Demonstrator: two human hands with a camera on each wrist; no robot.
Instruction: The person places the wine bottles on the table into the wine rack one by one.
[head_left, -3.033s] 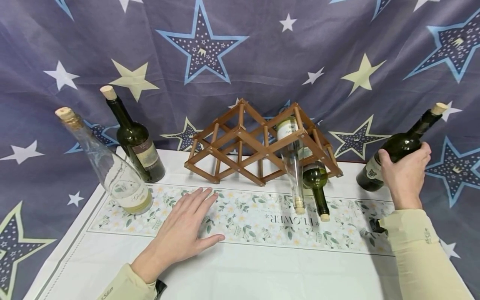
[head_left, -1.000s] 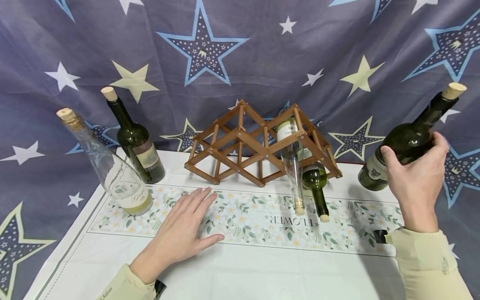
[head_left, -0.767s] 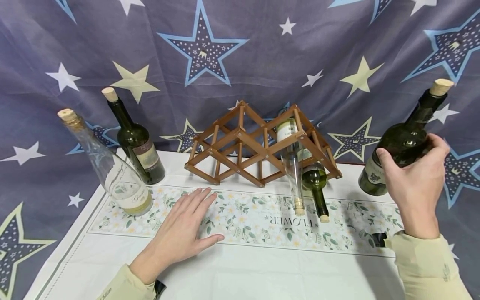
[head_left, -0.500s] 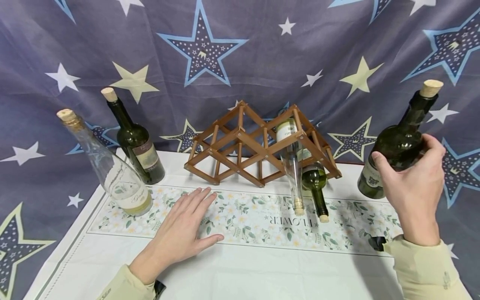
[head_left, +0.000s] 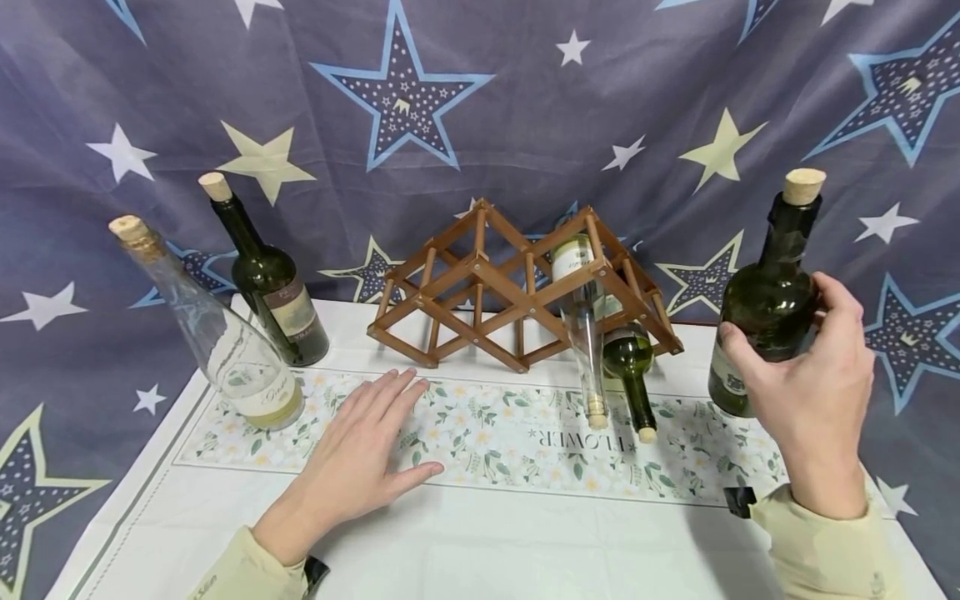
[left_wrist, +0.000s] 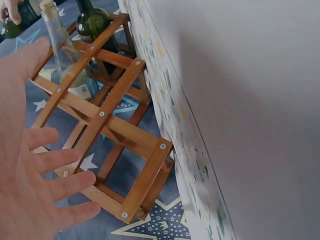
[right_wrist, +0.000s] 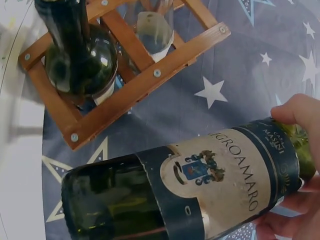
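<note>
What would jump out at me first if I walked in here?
Probably the zigzag wooden rack in the centre, with a clear bottle and a green bottle poking out at its right end. Next, the dark bottle held by the person's right hand, farther right. Behind everything hangs a purplish starry curtain.

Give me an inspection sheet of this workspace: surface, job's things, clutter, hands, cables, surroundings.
Surface: white tablecloth, with a flower-printed strip across it.
Job's things: rack, bearing a clear bottle and a green bottle, both corked; left of it stand another clear bottle and another green bottle, also corked.
Clutter: nothing seen.
Hands: right hand grips a fifth bottle, corked and dark green; left hand has fingers straight, holding nothing.
Cables: nothing seen.
Surroundings: star-patterned backdrop behind the rack.
</note>
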